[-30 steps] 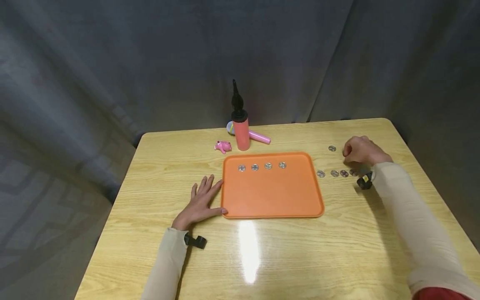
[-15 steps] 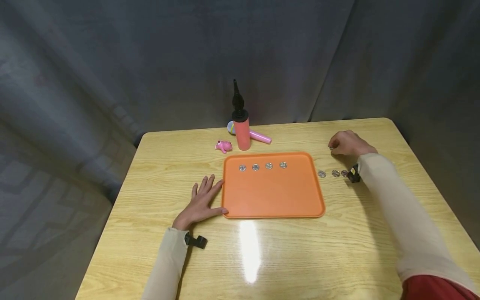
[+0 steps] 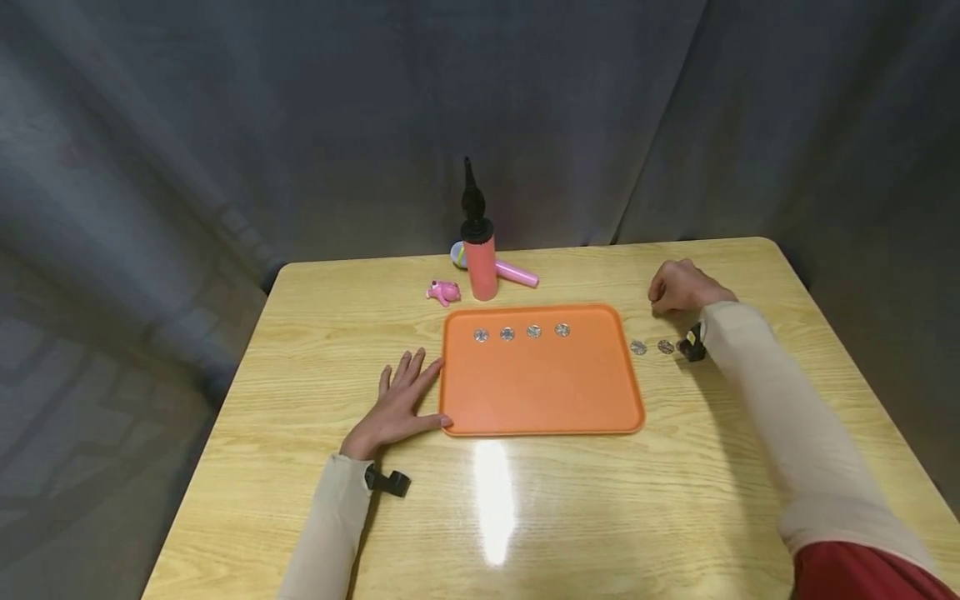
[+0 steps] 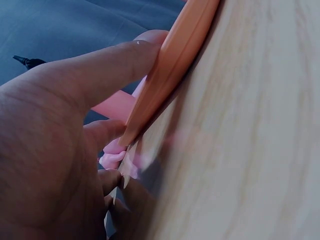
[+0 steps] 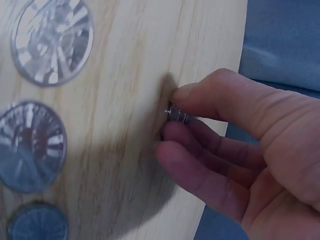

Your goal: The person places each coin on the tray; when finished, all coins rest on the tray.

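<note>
My right hand (image 3: 686, 287) pinches a small silvery faceted disc (image 5: 177, 114) between thumb and fingertips, close over the table right of the orange tray (image 3: 543, 392). Below that hand, a row of similar discs (image 3: 637, 347) lies on the table, partly hidden by the wrist camera. Two whole discs (image 5: 52, 42) and part of a third show large in the right wrist view. Inside the tray, several more discs (image 3: 533, 332) form a row along the far side. My left hand (image 3: 393, 408) rests with fingers spread at the tray's left edge, thumb and index finger touching the rim.
Behind the tray stands a coral hand pump (image 3: 482, 267) with a black nozzle. A pink toy with a pale blue head (image 3: 517, 273) lies behind it, and a small pink figurine (image 3: 444, 292) sits to its left. Dark curtains (image 3: 465, 100) hang behind the table.
My right hand has moved left to the lone disc at the back and picked it up, then come slightly closer to the tray. The left hand stays at the rim.
</note>
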